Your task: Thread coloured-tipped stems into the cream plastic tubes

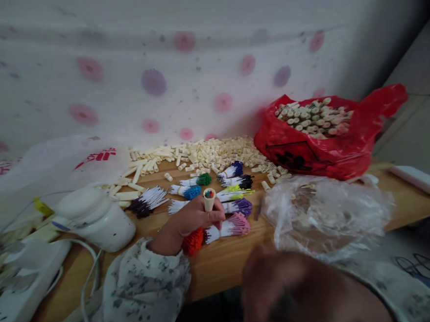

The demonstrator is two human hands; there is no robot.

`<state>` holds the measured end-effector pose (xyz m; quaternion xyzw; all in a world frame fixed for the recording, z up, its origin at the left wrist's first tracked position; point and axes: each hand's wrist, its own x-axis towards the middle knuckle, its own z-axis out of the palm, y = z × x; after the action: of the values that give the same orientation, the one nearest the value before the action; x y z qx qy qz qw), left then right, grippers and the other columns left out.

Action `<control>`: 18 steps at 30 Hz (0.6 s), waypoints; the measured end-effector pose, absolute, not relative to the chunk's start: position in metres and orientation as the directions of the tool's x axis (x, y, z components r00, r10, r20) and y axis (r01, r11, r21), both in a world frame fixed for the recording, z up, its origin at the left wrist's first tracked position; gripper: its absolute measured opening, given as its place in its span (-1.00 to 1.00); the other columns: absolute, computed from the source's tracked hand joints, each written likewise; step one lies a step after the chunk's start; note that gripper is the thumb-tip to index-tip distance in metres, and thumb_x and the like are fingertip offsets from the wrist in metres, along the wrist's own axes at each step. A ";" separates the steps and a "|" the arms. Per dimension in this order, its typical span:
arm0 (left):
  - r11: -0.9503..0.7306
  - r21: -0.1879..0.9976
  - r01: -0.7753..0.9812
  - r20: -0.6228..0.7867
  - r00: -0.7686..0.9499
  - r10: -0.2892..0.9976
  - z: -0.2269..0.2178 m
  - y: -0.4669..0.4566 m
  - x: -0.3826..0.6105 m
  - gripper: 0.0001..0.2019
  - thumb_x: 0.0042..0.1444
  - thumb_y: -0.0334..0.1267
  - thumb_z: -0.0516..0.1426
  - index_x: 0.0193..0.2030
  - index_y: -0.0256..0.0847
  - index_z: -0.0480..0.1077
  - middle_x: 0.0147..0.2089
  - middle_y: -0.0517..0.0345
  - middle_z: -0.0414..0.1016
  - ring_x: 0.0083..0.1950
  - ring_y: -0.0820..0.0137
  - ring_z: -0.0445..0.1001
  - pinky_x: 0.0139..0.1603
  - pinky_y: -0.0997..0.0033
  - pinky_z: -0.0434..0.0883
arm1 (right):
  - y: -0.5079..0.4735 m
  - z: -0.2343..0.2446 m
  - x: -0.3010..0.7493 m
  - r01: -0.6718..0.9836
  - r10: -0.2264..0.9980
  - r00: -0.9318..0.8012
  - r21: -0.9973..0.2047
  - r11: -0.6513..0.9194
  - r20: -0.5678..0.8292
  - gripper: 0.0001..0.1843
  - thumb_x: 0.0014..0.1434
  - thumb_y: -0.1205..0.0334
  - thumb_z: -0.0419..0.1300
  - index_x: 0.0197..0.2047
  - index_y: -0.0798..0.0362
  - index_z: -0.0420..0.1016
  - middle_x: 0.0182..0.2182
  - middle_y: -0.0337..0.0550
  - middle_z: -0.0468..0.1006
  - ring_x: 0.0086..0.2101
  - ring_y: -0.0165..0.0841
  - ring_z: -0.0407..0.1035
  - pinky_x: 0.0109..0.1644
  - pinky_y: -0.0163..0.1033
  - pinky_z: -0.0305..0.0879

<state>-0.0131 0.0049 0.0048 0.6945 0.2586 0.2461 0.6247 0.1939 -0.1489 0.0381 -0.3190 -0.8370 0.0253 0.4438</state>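
Note:
My left hand point(198, 216) is closed around a short cream plastic tube point(209, 200), its open end facing up with a few coloured tips inside. Blurred in the foreground, my right hand point(305, 292) hangs close to the camera, and its fingers cannot be made out. Bundles of thin white sticks with coloured ends surround my left hand: pink point(236, 225), purple point(242, 206), red point(193, 241), blue point(191, 192), green point(202, 179) and black point(245, 181). A looser dark-tipped bundle point(147, 201) lies to the left.
Many loose cream tubes point(214, 151) are heaped at the back. A red plastic bag point(310, 159) full of filled tubes stands right, behind a clear plastic bag point(329, 212). On the left are a white rounded appliance point(94, 218), its cord and a white power strip point(29, 291).

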 end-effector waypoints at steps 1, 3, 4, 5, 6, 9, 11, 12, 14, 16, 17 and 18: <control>-0.083 0.994 0.075 -0.008 0.792 0.611 0.006 0.005 -0.015 -0.69 -0.03 -0.01 0.25 -0.41 -0.26 0.44 -0.49 0.14 0.47 -0.45 0.42 0.43 -0.36 0.43 0.37 | -0.131 0.036 0.198 0.446 0.577 -0.522 -0.376 0.812 0.628 -0.70 0.26 -0.02 0.02 -0.32 -0.13 0.51 -0.37 -0.25 0.54 -0.30 -0.41 0.42 -0.25 -0.32 0.37; -0.120 0.983 0.137 -0.066 0.881 0.468 0.007 0.007 -0.017 -0.68 -0.05 0.01 0.25 -0.41 -0.25 0.47 -0.47 0.09 0.51 -0.42 0.38 0.46 -0.34 0.40 0.39 | -0.095 0.023 0.203 0.589 0.737 -0.355 -0.475 0.654 0.575 -0.77 0.28 0.20 0.05 -0.31 0.02 0.50 -0.36 -0.15 0.52 -0.32 -0.40 0.40 -0.25 -0.29 0.35; -0.155 0.975 0.159 -0.086 0.915 0.393 0.008 0.008 -0.017 -0.67 -0.04 0.03 0.24 -0.40 -0.25 0.49 -0.45 0.07 0.53 -0.40 0.35 0.47 -0.31 0.39 0.40 | -0.079 0.013 0.203 0.664 0.772 -0.333 -0.447 0.599 0.541 -0.81 0.25 0.26 0.09 -0.31 0.05 0.52 -0.36 -0.12 0.51 -0.31 -0.37 0.39 -0.22 -0.26 0.33; -0.191 0.967 0.171 -0.103 0.942 0.320 0.008 0.010 -0.017 -0.66 -0.03 0.05 0.22 -0.39 -0.24 0.51 -0.43 0.04 0.54 -0.37 0.33 0.48 -0.30 0.37 0.40 | -0.066 0.004 0.202 0.711 0.797 -0.367 -0.407 0.573 0.479 -0.82 0.23 0.30 0.10 -0.31 0.06 0.53 -0.34 -0.11 0.51 -0.29 -0.35 0.38 -0.19 -0.24 0.32; -0.221 0.959 0.175 -0.114 0.958 0.264 0.008 0.011 -0.016 -0.64 -0.01 0.07 0.20 -0.38 -0.23 0.52 -0.41 0.02 0.55 -0.35 0.32 0.48 -0.28 0.37 0.41 | -0.056 -0.005 0.201 0.759 0.818 -0.382 -0.358 0.543 0.431 -0.81 0.23 0.32 0.09 -0.31 0.06 0.54 -0.34 -0.11 0.51 -0.28 -0.35 0.36 -0.17 -0.24 0.30; -0.269 0.947 0.176 -0.122 0.971 0.205 0.007 0.015 -0.015 -0.62 0.02 0.09 0.17 -0.35 -0.22 0.54 -0.39 0.00 0.57 -0.33 0.31 0.49 -0.26 0.38 0.42 | -0.044 -0.018 0.193 0.855 0.858 -0.439 -0.170 0.491 0.267 -0.80 0.23 0.32 0.08 -0.32 0.06 0.54 -0.32 -0.09 0.49 -0.23 -0.30 0.33 -0.12 -0.22 0.24; -0.291 0.939 0.182 -0.126 0.971 0.201 0.006 0.016 -0.014 -0.63 0.03 0.08 0.16 -0.36 -0.22 0.55 -0.39 0.01 0.57 -0.34 0.32 0.49 -0.26 0.39 0.43 | -0.042 -0.017 0.189 0.874 0.870 -0.461 -0.080 0.479 0.176 -0.83 0.21 0.31 0.11 -0.31 0.06 0.53 -0.31 -0.08 0.49 -0.21 -0.27 0.32 -0.13 -0.21 0.22; -0.298 0.936 0.186 -0.129 0.971 0.202 0.006 0.016 -0.014 -0.64 0.03 0.07 0.16 -0.36 -0.21 0.55 -0.39 0.02 0.58 -0.35 0.32 0.49 -0.26 0.39 0.43 | -0.042 -0.015 0.187 0.876 0.872 -0.467 -0.056 0.479 0.148 -0.85 0.20 0.31 0.11 -0.31 0.07 0.52 -0.30 -0.08 0.49 -0.20 -0.27 0.32 -0.13 -0.22 0.21; -0.298 0.935 0.192 -0.133 0.970 0.205 0.006 0.015 -0.013 -0.65 0.04 0.07 0.16 -0.36 -0.20 0.55 -0.39 0.02 0.58 -0.35 0.31 0.50 -0.27 0.38 0.43 | -0.041 -0.011 0.186 0.875 0.871 -0.475 -0.036 0.483 0.123 -0.86 0.19 0.32 0.11 -0.31 0.07 0.50 -0.30 -0.09 0.48 -0.21 -0.27 0.33 -0.15 -0.22 0.20; -0.291 0.939 0.182 -0.123 0.970 0.212 0.005 0.014 -0.012 -0.66 0.04 0.05 0.16 -0.34 -0.20 0.56 -0.37 0.01 0.59 -0.33 0.29 0.51 -0.27 0.37 0.44 | -0.039 -0.010 0.185 0.870 0.865 -0.485 -0.027 0.492 0.127 -0.88 0.19 0.32 0.11 -0.30 0.08 0.48 -0.31 -0.10 0.48 -0.22 -0.26 0.33 -0.16 -0.21 0.20; -0.288 0.941 0.176 -0.116 0.970 0.214 0.005 0.013 -0.011 -0.67 0.04 0.04 0.16 -0.32 -0.20 0.56 -0.36 0.01 0.59 -0.32 0.29 0.52 -0.25 0.36 0.44 | -0.038 -0.010 0.185 0.867 0.862 -0.490 -0.025 0.497 0.132 -0.88 0.19 0.32 0.10 -0.30 0.08 0.47 -0.31 -0.10 0.48 -0.22 -0.25 0.33 -0.16 -0.21 0.20; -0.287 0.942 0.172 -0.110 0.969 0.221 0.004 0.013 -0.011 -0.68 0.05 0.02 0.17 -0.31 -0.20 0.56 -0.35 0.01 0.60 -0.31 0.28 0.52 -0.24 0.36 0.44 | -0.038 -0.012 0.186 0.866 0.860 -0.491 -0.028 0.499 0.139 -0.88 0.20 0.32 0.09 -0.29 0.09 0.46 -0.30 -0.10 0.48 -0.22 -0.25 0.33 -0.16 -0.20 0.20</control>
<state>-0.0109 0.0132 0.0045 0.8020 0.1224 0.0208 0.5842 0.1856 -0.0377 -0.0116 -0.4998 -0.8632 -0.0227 0.0673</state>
